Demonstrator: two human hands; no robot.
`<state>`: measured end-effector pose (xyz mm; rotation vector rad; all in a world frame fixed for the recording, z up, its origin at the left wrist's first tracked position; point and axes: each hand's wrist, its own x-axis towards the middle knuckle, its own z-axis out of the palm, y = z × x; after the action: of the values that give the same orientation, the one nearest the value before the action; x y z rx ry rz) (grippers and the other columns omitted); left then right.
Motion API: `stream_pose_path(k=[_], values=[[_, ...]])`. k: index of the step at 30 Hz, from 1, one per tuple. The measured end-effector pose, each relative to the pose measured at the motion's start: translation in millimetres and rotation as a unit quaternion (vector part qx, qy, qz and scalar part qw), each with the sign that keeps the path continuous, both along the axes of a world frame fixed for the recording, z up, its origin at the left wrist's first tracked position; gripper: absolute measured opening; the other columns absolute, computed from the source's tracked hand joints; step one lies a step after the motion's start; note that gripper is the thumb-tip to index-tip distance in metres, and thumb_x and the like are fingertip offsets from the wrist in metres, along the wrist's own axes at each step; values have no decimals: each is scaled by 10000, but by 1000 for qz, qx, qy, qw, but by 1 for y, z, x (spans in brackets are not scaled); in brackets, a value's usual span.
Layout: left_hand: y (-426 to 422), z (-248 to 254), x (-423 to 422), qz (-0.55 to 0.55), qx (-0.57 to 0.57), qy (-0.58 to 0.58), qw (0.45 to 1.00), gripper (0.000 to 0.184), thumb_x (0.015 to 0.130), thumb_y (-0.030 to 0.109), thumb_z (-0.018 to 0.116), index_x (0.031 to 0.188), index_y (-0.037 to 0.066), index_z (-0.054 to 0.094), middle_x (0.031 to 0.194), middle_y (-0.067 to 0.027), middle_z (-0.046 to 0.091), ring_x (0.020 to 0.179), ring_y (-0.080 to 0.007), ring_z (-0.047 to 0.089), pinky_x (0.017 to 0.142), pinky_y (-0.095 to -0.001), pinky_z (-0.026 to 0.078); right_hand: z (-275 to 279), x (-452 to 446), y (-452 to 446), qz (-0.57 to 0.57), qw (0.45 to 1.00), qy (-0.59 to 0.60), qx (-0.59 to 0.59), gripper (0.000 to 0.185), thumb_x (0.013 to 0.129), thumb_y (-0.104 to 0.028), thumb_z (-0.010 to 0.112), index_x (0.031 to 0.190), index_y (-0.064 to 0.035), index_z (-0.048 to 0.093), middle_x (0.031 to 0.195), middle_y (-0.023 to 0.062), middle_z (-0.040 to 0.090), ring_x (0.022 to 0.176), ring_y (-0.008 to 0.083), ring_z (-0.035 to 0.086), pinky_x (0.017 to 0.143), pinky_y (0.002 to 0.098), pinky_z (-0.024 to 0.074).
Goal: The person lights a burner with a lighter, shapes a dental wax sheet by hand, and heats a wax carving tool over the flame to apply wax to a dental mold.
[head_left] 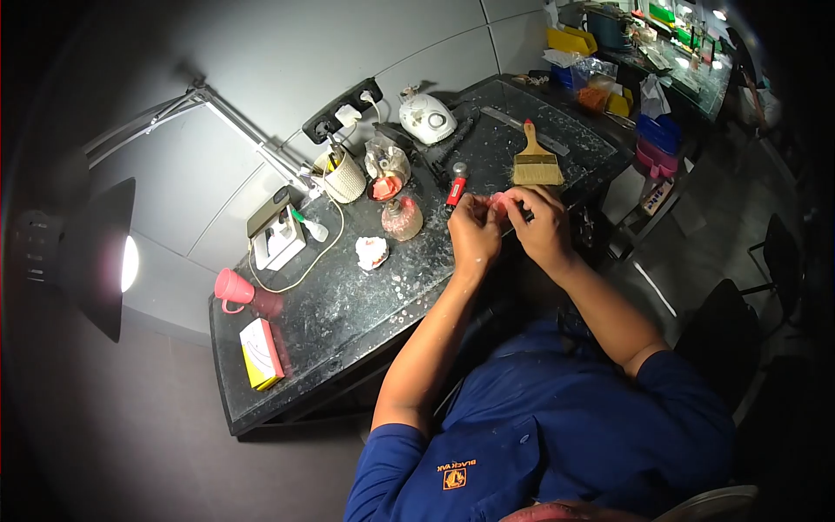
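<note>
A small pink piece [498,205] is held between my two hands at the table's front edge. My left hand [475,233] has its fingers closed on the left side of it. On its right side, my right hand [541,224] pinches it with thumb and fingers. Just behind my left hand stands a red torch-like tool [457,185] with a metal top. A wide brush [537,165] with a wooden handle lies behind my right hand. To the left are a glass jar [402,219] with a reddish top and a crumpled white tissue [372,253] with red marks.
The dark table [335,317] bears a pink mug [233,289], a box [262,354], a woven pen cup [344,178], a white device [427,118] and a cable. A lamp [100,261] hangs at the left. Bins [658,135] stand at the right.
</note>
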<state>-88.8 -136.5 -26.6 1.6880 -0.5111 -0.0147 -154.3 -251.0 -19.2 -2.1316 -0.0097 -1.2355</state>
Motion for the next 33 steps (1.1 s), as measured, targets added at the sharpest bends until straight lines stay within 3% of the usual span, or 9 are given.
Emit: stream_pose_path(k=[2,10,11,14,18,21,25,31,33], values=[[-5,-11,7,-17,-138,39,990,56,920,-96,581,961,-65,560,882,-140,700,813,-172,702,714,-274,561,6,-5,4,51,997,-39,-34,214,801,-10,721,1010,-20,679,896,102,679,831,303,648,765,393,524],[25,8,-4,-131,-257,219,932,109,933,-19,512,993,-52,596,958,-116,671,866,-162,666,748,-260,534,10,-11,6,86,991,8,-106,315,723,64,713,1032,12,676,973,124,672,914,313,644,815,408,529],[34,8,-1,-146,-218,190,946,210,966,75,483,1051,-79,599,1044,-155,678,967,-236,679,851,-375,555,12,-9,9,93,991,-6,-94,242,754,45,705,992,10,686,937,120,682,892,309,650,792,400,529],[65,17,-5,-159,-196,182,950,252,972,80,490,1091,-104,615,1103,-178,678,1029,-262,674,899,-404,564,19,6,12,126,988,-25,-89,142,800,12,693,941,3,696,896,115,694,860,306,654,772,396,526],[114,23,-14,-16,-133,38,990,199,973,46,556,1012,-114,666,1017,-218,696,901,-264,712,771,-358,608,35,47,23,153,982,-76,-83,57,839,-14,679,892,-10,697,870,116,701,820,305,651,753,398,519],[152,18,-11,99,-151,-43,983,167,975,20,566,980,-117,662,905,-203,710,719,-238,719,682,-326,600,54,88,38,178,970,-132,-96,58,845,-41,682,892,-10,697,851,102,700,794,297,645,733,393,513],[191,4,7,198,-162,-100,961,130,970,4,566,959,-102,640,881,-196,703,679,-209,703,634,-274,557,60,138,69,178,955,-186,-146,80,773,-32,701,849,-46,724,839,51,699,824,228,638,742,362,532],[200,-10,2,229,-138,-113,957,111,965,5,584,976,-81,653,891,-161,711,714,-161,690,656,-260,550,64,137,80,235,947,25,-218,191,809,-149,697,974,-56,716,924,55,687,947,202,599,881,359,390],[199,-12,0,232,-112,-114,959,110,962,5,585,976,-79,656,894,-160,714,720,-158,692,659,-262,554,63,134,78,243,946,19,-211,232,797,-161,705,1005,-58,712,945,54,688,969,206,596,904,371,380]])
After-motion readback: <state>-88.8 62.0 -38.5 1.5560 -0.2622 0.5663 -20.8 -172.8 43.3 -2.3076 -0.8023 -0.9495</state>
